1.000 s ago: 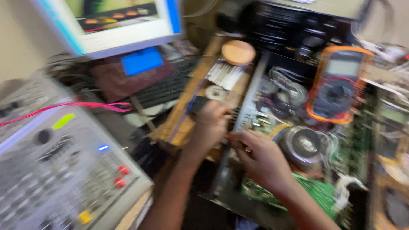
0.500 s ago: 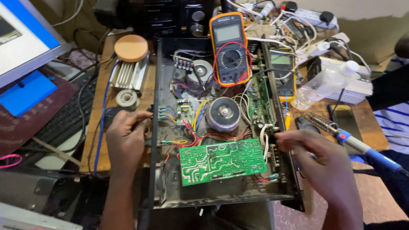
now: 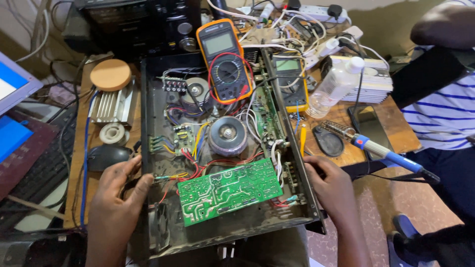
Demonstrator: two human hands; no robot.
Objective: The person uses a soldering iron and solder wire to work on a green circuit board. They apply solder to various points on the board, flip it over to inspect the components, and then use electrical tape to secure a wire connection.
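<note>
Leftmost, at nine o'clock, a monitor (image 3: 15, 86) with a blue screen pokes into view above a dark keyboard (image 3: 44, 168). Moving right, a round wooden disc (image 3: 110, 74) sits at eleven o'clock over a ribbed metal heat sink (image 3: 115, 105), with a white tape roll (image 3: 113, 133) and a black mouse (image 3: 106, 156) below them. The left hand (image 3: 118, 198) rests at seven o'clock, its fingers curled over the left wall of the open black amplifier chassis (image 3: 148, 99), gripping that edge. The chassis fills the centre of the wooden table (image 3: 346, 123). Inside it, a green circuit board (image 3: 230, 190) lies tilted near six o'clock, amid red wires, and a round toroidal transformer (image 3: 227, 134) sits just above it at the middle. An orange multimeter (image 3: 225, 59) lies across the chassis top at twelve o'clock; a yellow multimeter (image 3: 292, 81) sits just beside it. The right hand (image 3: 334, 190) is at five o'clock, closed on the chassis's right wall. Both hands are well apart, one on each side. Farther right, a clear plastic bottle (image 3: 336, 86) lies at two o'clock, and a blue-handled soldering iron (image 3: 381, 151) points across at three o'clock. Another person's striped sleeve (image 3: 445, 109) shows at the far right.
</note>
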